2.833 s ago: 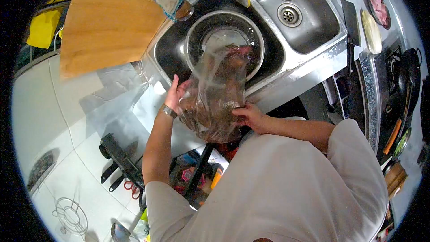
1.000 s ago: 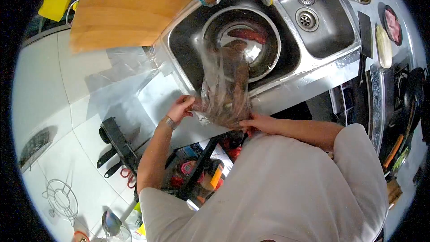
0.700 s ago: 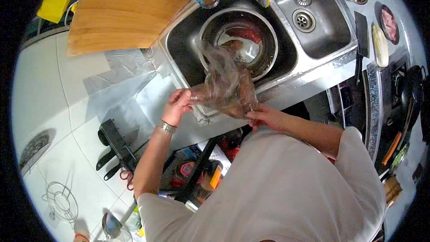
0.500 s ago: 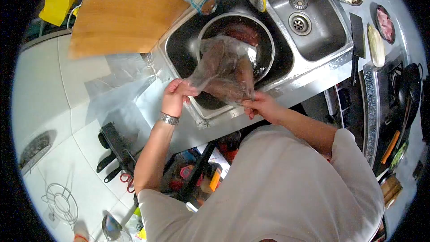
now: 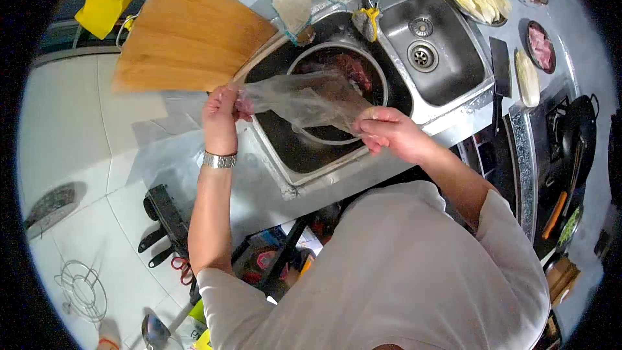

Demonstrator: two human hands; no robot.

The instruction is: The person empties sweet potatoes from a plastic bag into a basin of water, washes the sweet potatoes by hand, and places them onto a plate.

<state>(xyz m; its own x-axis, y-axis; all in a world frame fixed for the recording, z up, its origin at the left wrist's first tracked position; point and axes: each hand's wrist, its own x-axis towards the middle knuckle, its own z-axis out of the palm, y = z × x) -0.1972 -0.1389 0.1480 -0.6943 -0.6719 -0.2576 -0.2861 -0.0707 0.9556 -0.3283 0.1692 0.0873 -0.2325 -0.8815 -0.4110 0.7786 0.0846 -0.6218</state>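
Head view: the left hand [image 5: 221, 113] and the right hand [image 5: 392, 135] stand well apart, each with fingers closed on an end of a clear plastic bag [image 5: 295, 96]. The bag stretches between the hands, sagging slightly, above a round metal bowl [image 5: 385, 78]. Dark red meat [image 5: 353, 70] lies in the bowl, beyond and just left of the right hand; whether any remains inside the bag I cannot tell. The bowl sits in the larger sink basin [image 5: 298, 161], between the hands and beyond them. A metal watch [image 5: 220, 160] circles the wrist below the left hand. Just beyond that hand, to its left, is a wooden board [image 5: 191, 35]; whether they touch is unclear. Well to the right of the right hand, and farther off, a cleaver [image 5: 500, 68] lies beside a pale cabbage [image 5: 528, 78].
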